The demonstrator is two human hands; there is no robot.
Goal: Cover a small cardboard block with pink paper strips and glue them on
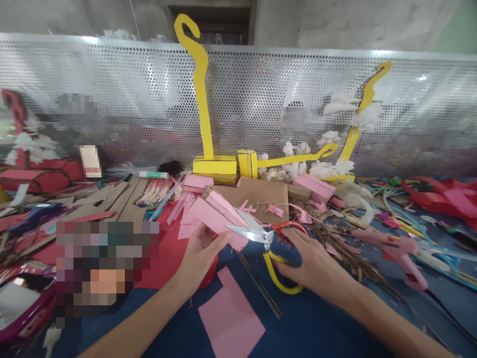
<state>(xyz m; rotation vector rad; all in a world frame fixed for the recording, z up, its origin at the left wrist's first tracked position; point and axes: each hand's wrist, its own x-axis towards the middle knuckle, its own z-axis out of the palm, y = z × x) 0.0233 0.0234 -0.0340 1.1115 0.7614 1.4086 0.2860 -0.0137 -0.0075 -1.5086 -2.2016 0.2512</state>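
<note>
In my left hand is a box covered in pink paper, tilted, with brown cardboard showing along its edges. My right hand grips scissors with one red and one yellow handle loop. Their blades are spread apart, pointing left at the paper near my left thumb. Below, a cut sheet of pink paper lies on the blue table surface. A thin dark strip lies beside it, its kind unclear.
Behind stand yellow hook-topped pieces on boxes, before a perforated metal panel. A pink glue gun lies right, near brown twigs. Red paper, cardboard strips and a blurred patch are left.
</note>
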